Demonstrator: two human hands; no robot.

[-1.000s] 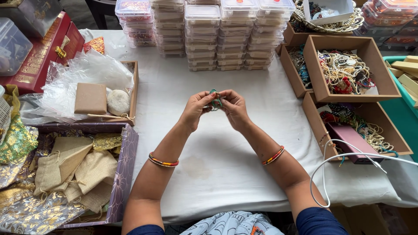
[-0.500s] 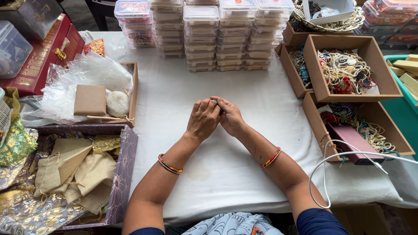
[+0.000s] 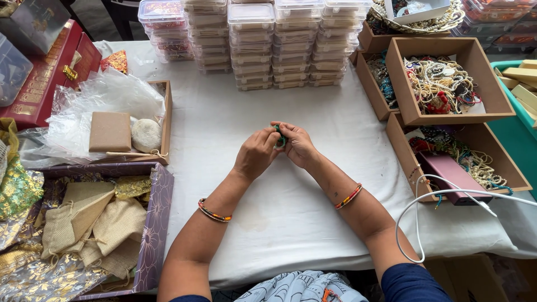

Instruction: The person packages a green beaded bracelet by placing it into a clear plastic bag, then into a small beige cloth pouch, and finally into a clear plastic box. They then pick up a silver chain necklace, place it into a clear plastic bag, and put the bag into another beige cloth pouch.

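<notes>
My left hand (image 3: pixel 256 155) and my right hand (image 3: pixel 298 144) meet over the middle of the white table (image 3: pixel 302 207). Both pinch a small green beaded piece (image 3: pixel 278 135) between their fingertips; most of it is hidden by the fingers. Each wrist wears a thin multicoloured bangle.
Stacks of clear plastic boxes (image 3: pixel 251 45) line the far edge. Wooden trays of bead jewellery (image 3: pixel 442 81) stand at the right, with a white cable (image 3: pixel 417 223) and a pink case (image 3: pixel 456 178). At the left are a tray with plastic wrap (image 3: pixel 120 120) and a box of cloth pouches (image 3: pixel 92 223).
My hands pressed together and dropped toward the table, then lifted slightly; the green piece shows between the fingertips again.
</notes>
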